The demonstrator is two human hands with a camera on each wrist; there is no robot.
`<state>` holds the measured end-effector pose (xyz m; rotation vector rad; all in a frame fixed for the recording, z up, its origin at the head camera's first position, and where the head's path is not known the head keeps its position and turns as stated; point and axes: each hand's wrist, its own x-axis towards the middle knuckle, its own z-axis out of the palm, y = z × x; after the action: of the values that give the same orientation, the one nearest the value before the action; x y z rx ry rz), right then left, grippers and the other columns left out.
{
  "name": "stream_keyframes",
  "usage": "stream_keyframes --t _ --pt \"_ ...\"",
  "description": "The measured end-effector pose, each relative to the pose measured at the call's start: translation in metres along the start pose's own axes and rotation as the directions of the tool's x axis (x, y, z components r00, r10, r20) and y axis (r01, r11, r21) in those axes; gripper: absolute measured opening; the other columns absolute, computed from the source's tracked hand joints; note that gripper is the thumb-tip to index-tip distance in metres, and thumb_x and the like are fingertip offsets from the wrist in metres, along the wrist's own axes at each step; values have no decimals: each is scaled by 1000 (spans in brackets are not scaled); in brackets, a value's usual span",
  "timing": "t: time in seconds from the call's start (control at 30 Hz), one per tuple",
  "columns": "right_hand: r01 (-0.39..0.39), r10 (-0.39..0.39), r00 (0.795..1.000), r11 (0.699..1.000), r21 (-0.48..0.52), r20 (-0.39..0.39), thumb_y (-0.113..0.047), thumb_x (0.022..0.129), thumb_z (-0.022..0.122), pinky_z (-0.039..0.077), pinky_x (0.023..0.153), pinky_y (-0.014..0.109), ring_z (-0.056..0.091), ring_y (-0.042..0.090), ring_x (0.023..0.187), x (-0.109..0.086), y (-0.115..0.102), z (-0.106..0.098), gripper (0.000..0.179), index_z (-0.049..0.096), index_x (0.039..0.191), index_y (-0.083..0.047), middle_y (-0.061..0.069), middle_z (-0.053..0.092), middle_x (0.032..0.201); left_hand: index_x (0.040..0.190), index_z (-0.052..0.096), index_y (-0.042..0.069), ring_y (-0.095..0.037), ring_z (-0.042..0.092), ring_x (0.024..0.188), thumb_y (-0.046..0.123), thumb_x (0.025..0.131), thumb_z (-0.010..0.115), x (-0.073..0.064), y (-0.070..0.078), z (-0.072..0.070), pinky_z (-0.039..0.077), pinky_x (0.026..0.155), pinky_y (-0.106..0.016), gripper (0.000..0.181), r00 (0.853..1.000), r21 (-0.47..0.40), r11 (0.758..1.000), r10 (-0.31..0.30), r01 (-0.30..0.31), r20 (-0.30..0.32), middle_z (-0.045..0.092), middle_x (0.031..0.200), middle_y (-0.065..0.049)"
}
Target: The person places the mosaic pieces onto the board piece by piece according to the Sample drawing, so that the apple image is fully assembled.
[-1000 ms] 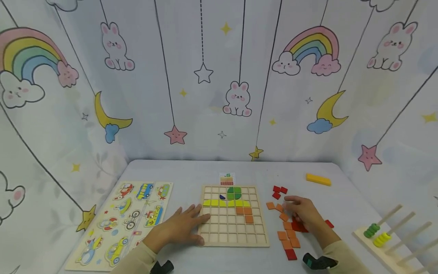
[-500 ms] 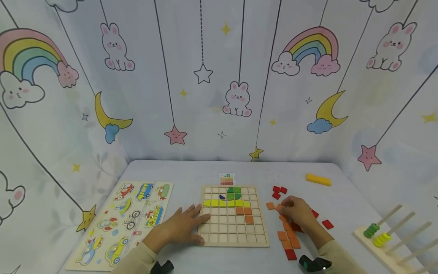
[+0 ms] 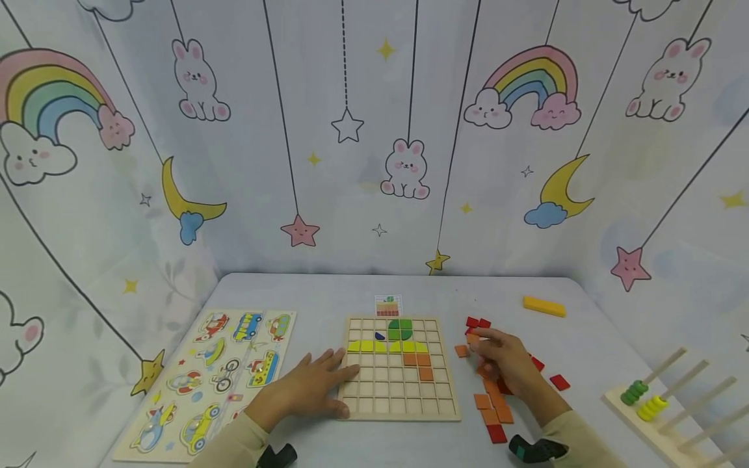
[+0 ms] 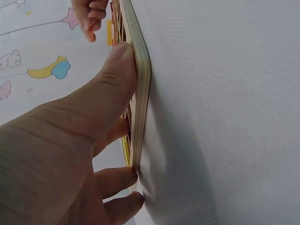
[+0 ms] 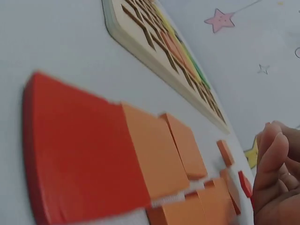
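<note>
A wooden grid board (image 3: 400, 416) lies in front of me, with green, yellow, orange and dark blue pieces in its upper cells. My left hand (image 3: 310, 390) rests at its left side with fingers spread. In the left wrist view the thumb (image 4: 119, 65) presses the board's edge (image 4: 142, 79) and other fingertips touch the side. To the right of the board, my right hand (image 3: 509, 361) pinches an orange square tile (image 3: 471, 338) between thumb and fingertips, over the loose tiles. Beneath it lie several orange tiles (image 3: 490, 416) and a red tile (image 3: 497, 433), also close in the right wrist view.
A small picture card (image 3: 389, 305) sits behind the board. A vehicle puzzle board (image 3: 234, 409) lies at left. At right are red tiles (image 3: 560, 382), a yellow bar (image 3: 544, 307) and a wooden peg stand (image 3: 673, 429) with green and yellow rings.
My right hand has come down to the orange tiles, taken hold of one and moved it slightly away from me, toward the red tiles. The left hand stays put.
</note>
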<state>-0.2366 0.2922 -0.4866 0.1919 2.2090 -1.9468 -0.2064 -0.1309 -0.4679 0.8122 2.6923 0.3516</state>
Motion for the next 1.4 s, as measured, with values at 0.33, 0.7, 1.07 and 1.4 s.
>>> stream_keyframes --t 0.33,0.7,1.07,1.4 --pt "37 -35 988 999 -9 149 -22 94 74 47 59 23 59 17 74 -1 -4 47 56 55 143 -3 6 70 95 154 47 34 -40 27 152 66 83 70 2 -2 2 22 118 -70 81 1000 9 1000 -4 4 -1 31 166 -13" --pt "223 -124 959 884 -411 256 -30 85 84 42 60 24 52 19 81 -6 -1 93 41 74 123 -18 0 61 89 153 47 35 -41 29 151 68 81 70 2 -1 4 24 117 -70 83 1000 21 1000 0 0 -2 32 165 -13" --pt "279 -164 956 768 -576 245 -25 84 85 34 55 24 49 16 76 -11 -4 109 40 76 123 -20 -1 55 77 153 47 35 -40 28 152 67 81 70 2 -1 2 23 117 -70 82 1000 11 1000 -7 7 5 32 166 -13" --pt "259 -179 964 790 -556 195 -25 85 83 43 60 25 53 16 81 -12 -7 101 37 76 122 -20 -3 61 85 154 46 35 -40 28 152 68 82 70 1 -2 3 23 117 -70 83 1000 14 1000 4 -4 -4 31 166 -13"
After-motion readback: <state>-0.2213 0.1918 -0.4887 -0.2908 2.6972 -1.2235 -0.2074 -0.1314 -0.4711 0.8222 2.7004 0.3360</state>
